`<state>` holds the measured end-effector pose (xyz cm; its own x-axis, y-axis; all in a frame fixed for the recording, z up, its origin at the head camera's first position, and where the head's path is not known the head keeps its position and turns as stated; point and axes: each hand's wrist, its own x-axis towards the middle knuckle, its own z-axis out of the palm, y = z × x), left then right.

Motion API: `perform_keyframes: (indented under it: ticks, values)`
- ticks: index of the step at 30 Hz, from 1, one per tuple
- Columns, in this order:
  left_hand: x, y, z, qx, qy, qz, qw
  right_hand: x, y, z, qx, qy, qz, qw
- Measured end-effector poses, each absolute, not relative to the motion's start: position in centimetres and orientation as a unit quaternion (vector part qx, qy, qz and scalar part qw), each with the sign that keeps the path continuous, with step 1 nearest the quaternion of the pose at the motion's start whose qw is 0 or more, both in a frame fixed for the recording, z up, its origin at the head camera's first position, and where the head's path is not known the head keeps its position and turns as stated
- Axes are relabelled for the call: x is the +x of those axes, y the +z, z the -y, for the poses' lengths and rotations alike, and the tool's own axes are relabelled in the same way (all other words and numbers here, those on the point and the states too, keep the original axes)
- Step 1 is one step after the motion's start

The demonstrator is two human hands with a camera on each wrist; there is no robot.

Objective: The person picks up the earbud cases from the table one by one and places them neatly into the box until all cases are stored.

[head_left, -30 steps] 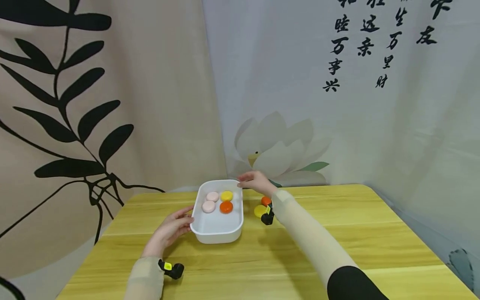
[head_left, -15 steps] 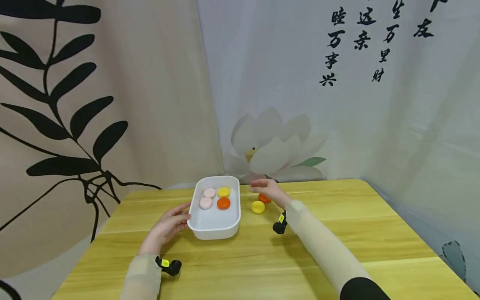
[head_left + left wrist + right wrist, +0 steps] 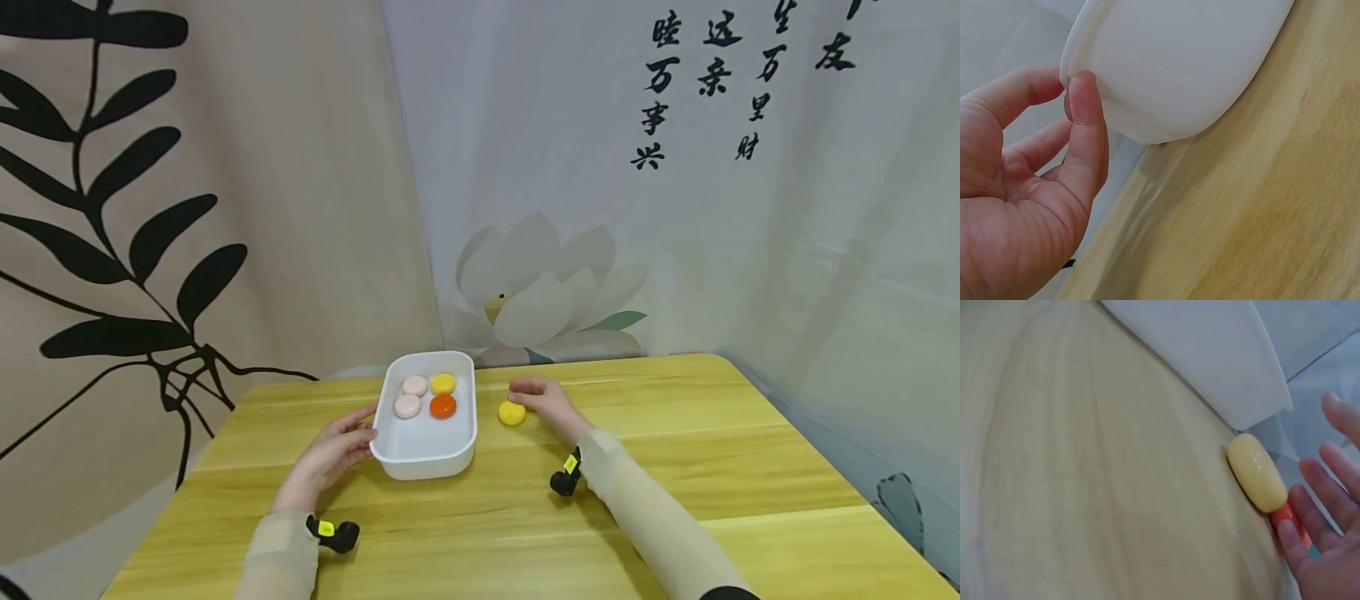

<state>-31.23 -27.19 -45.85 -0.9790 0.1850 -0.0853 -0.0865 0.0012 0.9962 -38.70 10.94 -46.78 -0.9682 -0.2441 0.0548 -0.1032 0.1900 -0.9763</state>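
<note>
A white rectangular box point(image 3: 427, 468) with rounded corners stands on the wooden table. Inside it lie two pale pink discs point(image 3: 407, 406), a yellow disc point(image 3: 443, 383) and an orange disc point(image 3: 442, 406), all smooth and rounded. My left hand point(image 3: 330, 454) pinches the box's left rim between thumb and fingers, as the left wrist view shows. To the box's right, my right hand point(image 3: 551, 404) spreads its fingers beside a loose yellow disc point(image 3: 1257, 473). A loose orange disc point(image 3: 1287, 515) shows partly behind those fingers in the right wrist view; the hand hides it in the head view.
The wooden table point(image 3: 450, 542) reaches back close to a hanging printed curtain point(image 3: 322, 183). Its right edge slopes away toward the front corner. Each wrist carries a small black camera point(image 3: 341, 536).
My right hand has left the box's far right corner and moved right and nearer, to the loose discs. The orange one there has gone behind it. My left hand stays at the rim.
</note>
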Motion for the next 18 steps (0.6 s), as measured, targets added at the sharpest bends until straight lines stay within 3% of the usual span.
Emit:
perform_keyframes:
  ticks: [18]
  values:
    - [-31.2,-45.8,27.2,0.033,0.706,-0.7,0.1,-39.0,-48.5,-11.5,-0.136,-0.628,-0.765,0.052]
